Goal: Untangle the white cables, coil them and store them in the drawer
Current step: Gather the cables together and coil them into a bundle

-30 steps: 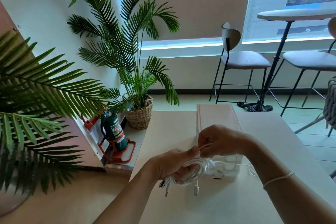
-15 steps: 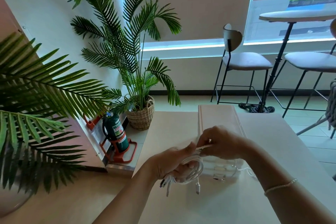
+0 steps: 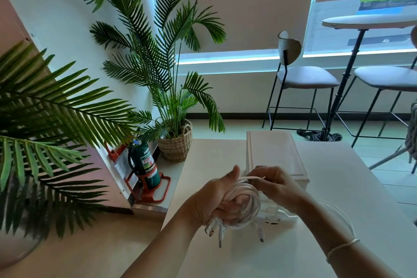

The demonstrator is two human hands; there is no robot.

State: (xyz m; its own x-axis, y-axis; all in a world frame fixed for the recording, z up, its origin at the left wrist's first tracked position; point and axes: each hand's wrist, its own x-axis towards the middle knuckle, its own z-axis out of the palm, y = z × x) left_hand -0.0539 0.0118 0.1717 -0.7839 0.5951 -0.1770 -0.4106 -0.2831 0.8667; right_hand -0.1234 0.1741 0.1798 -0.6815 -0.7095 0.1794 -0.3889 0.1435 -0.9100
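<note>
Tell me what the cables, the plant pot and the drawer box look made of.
White cables: smooth, flexible plastic sheathing, bending in loops; plug tips look metal. Plant pot: woven wicker or rattan, visible weave. Drawer box: glossy white, probably painted wood or plastic.

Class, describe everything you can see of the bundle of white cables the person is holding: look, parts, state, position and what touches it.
The white cables are thin, smooth and plastic-looking, gathered into loose round loops above the table. The left hand grips the loops, fingers curled through them. Several plug ends hang below that hand. The right hand pinches one strand stretched across the top. Another loose strand trails right, arcing over the table beside the right wrist.
</note>
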